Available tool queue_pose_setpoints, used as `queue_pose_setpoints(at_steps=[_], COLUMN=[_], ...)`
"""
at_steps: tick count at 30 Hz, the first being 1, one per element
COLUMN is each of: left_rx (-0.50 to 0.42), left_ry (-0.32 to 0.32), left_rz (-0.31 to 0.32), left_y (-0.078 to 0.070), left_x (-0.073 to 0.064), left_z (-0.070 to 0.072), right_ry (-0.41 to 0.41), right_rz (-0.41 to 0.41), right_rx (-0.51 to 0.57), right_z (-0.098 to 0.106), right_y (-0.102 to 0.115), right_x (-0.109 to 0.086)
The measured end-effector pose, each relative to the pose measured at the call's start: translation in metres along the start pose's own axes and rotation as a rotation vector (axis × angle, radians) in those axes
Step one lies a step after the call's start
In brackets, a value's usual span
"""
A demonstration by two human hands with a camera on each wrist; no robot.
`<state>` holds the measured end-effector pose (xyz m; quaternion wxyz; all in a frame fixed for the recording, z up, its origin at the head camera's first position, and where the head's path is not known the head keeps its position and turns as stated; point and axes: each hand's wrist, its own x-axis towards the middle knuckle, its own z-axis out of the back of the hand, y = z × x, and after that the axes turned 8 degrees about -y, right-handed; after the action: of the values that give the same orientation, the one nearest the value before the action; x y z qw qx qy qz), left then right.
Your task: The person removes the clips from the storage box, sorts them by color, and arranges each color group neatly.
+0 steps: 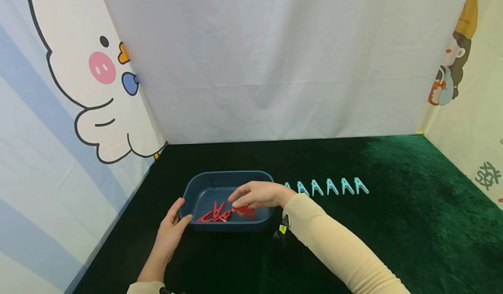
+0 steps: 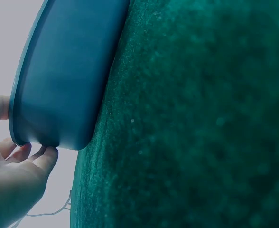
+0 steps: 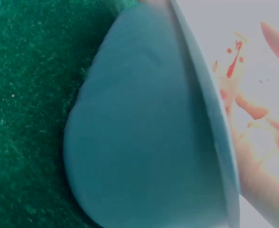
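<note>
Dark green cloth (image 1: 408,189) spread beneath the blue tub (image 1: 225,227), and a pale sheet (image 1: 251,58) hung behind it. Inside the tub, several red pegs (image 1: 225,216) lay heaped at its front, left of its middle, some overlapping. To their right, also within the tub's outline, a blurred patch of red, the peg nearest the hand (image 1: 246,211), showed just under the right hand (image 1: 261,193). That hand reached over the tub's right side with its thumb and fingers partly spread; whether they pinched that peg or had it loose, I could not tell, and the glare in the right wrist view did not settle it. The left hand (image 1: 170,232) gripped the tub at its left front corner, thumb and fingers clamped about the rim. Right of the tub, light blue pegs (image 1: 332,187) stood apart in a row leading away from it, the nearest one partly hidden by the right wrist. Farther out, a cartoon bird (image 1: 74,28) filled the panel left of the tub, and a cartoon figure (image 1: 465,21) marked the panel on its right.
</note>
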<state>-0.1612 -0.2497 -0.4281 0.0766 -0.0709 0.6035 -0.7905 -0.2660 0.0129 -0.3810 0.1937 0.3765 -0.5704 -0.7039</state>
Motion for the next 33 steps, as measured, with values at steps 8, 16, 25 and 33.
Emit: queue_pose_setpoints(at_steps=[8, 16, 25, 33], left_rx=[0.020, 0.016, 0.018, 0.029], left_ry=[-0.003, 0.001, 0.002, 0.002], left_rz=[0.001, -0.004, -0.007, -0.001], left_y=[0.000, 0.000, 0.000, 0.001], left_x=[0.001, 0.001, 0.002, 0.002], left_z=[0.000, 0.000, 0.001, 0.001], right_ry=[-0.067, -0.166, -0.236, -0.271], right_rz=[0.001, 0.036, 0.084, 0.122], right_rx=[-0.005, 0.012, 0.103, 0.052], right_z=[0.005, 0.009, 0.016, 0.025], right_y=[-0.001, -0.003, -0.002, -0.005], right_x=[-0.002, -0.005, -0.013, -0.026])
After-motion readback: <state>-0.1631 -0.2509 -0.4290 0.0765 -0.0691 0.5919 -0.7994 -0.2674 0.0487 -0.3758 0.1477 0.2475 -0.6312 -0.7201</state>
